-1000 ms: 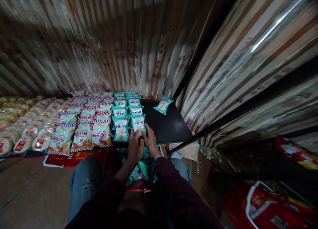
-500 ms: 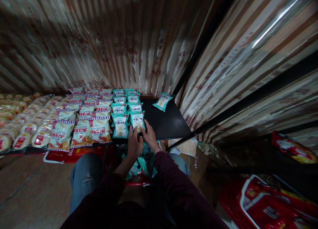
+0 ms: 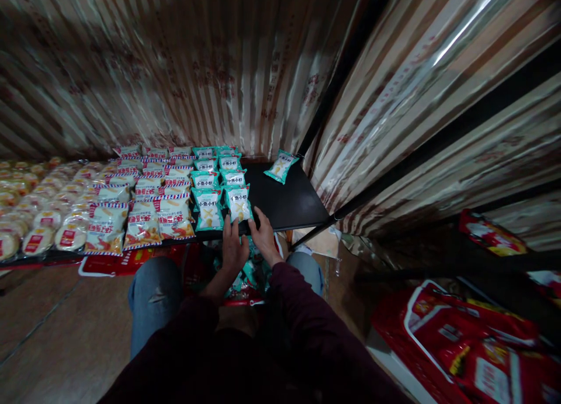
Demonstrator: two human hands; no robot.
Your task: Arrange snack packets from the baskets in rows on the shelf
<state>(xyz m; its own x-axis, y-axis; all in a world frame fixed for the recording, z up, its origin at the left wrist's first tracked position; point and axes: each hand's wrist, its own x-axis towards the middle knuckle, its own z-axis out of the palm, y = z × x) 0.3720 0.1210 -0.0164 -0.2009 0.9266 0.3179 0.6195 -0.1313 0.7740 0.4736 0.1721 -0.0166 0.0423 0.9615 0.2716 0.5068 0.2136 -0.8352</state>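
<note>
Two columns of teal-and-white snack bags lie overlapping on a black shelf (image 3: pixel 287 202). At the front of the right column is a snack bag (image 3: pixel 238 202), its lower edge close to my fingertips. My left hand (image 3: pixel 234 246) is open at the shelf's front edge, fingers pointing forward below that bag. My right hand (image 3: pixel 264 239) is open at the bag's lower right corner, thumb and fingers apart. Whether the fingertips still touch the bag is hard to tell. A single teal bag (image 3: pixel 281 166) lies askew at the shelf's back right corner.
Left of the teal bags stand rows of striped-edge snack bags (image 3: pixel 143 223) and round packaged crackers (image 3: pixel 70 235). Below my hands, more teal bags (image 3: pixel 249 272) fill a red basket between my knees. A black post (image 3: pixel 326 100) rises at the corner; red packages (image 3: pixel 473 339) lie lower right.
Both hands have drawn back slightly from the front teal bag, which now shows more of its face. The whole view has shifted a little.
</note>
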